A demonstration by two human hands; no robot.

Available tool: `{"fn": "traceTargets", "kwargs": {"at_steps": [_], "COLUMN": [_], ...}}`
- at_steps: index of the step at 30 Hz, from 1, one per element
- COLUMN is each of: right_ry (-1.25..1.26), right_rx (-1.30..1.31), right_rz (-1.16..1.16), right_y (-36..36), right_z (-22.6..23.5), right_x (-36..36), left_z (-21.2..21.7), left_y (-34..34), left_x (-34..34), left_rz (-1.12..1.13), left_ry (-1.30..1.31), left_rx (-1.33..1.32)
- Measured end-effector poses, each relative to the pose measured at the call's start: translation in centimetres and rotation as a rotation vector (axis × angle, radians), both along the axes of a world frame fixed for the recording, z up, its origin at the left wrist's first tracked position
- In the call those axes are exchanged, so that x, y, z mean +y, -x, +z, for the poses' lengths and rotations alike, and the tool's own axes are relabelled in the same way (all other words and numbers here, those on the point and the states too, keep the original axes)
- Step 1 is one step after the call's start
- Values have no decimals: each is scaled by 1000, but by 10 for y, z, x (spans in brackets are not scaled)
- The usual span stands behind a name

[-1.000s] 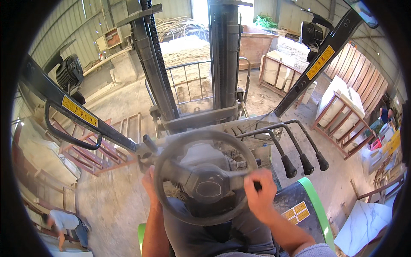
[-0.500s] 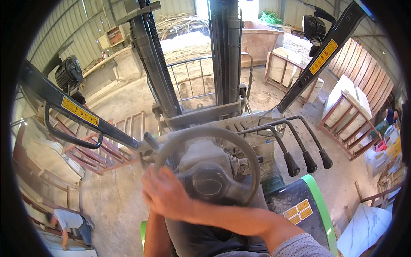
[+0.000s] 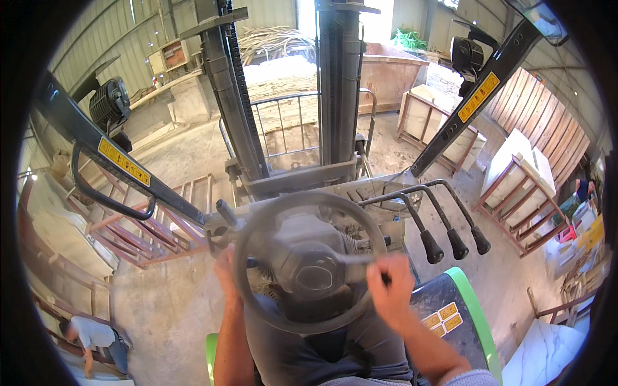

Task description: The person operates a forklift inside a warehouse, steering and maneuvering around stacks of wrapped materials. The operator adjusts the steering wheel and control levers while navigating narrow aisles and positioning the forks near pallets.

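Note:
I sit at a forklift's controls with a dark, dusty steering wheel [image 3: 309, 327] before me. My right hand [image 3: 393, 289] is closed round the right side of its rim, fingers curled and slightly blurred. On the opposite side, my left hand [image 3: 227, 273] is at the rim, partly covered by it, and looks closed on it. Three black-knobbed control levers [image 3: 457, 244] stand to the right of the wheel, apart from my right hand. A short stalk [image 3: 226, 211] rises beyond my left hand.
Ahead rises the black lift mast [image 3: 338, 83], with a metal rail [image 3: 280, 125] beyond it. Reddish frames [image 3: 154, 225] stand left; racks holding pale slabs [image 3: 518, 199] stand right. A person [image 3: 96, 341] bends over at lower left. A marbled slab [image 3: 547, 350] lies lower right.
My right hand has moved from the wheel's left side across to its right side. The wheel has turned. My left hand stays at the left, now uncovered by the right arm.

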State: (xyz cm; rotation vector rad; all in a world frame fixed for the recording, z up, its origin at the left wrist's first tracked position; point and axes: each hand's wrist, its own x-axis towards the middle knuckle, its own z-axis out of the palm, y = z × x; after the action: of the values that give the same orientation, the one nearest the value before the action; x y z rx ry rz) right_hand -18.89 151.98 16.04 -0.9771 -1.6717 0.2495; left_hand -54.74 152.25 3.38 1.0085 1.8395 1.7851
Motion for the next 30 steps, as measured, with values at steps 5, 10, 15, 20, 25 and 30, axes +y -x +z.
{"fn": "traceTargets", "kwargs": {"at_steps": [5,10,15,20,25,30], "right_ry": [1,-96,-135,-116,-38,-75], "right_rx": [-78,-81,-134,-142,-82,117], "right_rz": [323,465,502,407,34,-68], "right_y": [62,136,135,48,-23,17], "right_z": [-44,-48,-42,-56,-51,-5], "right_x": [-76,-57,-48,-46,20,106], "left_z": [11,24,26,29,30,26], "left_y": [-12,-22,-27,-33,-42,-45], "left_x": [10,18,21,23,24,29], "left_rz": [45,43,32,92,88,49], "left_ry": [12,-30,-40,76,58,36], "left_rx": [69,104,53,82,68,4]}}
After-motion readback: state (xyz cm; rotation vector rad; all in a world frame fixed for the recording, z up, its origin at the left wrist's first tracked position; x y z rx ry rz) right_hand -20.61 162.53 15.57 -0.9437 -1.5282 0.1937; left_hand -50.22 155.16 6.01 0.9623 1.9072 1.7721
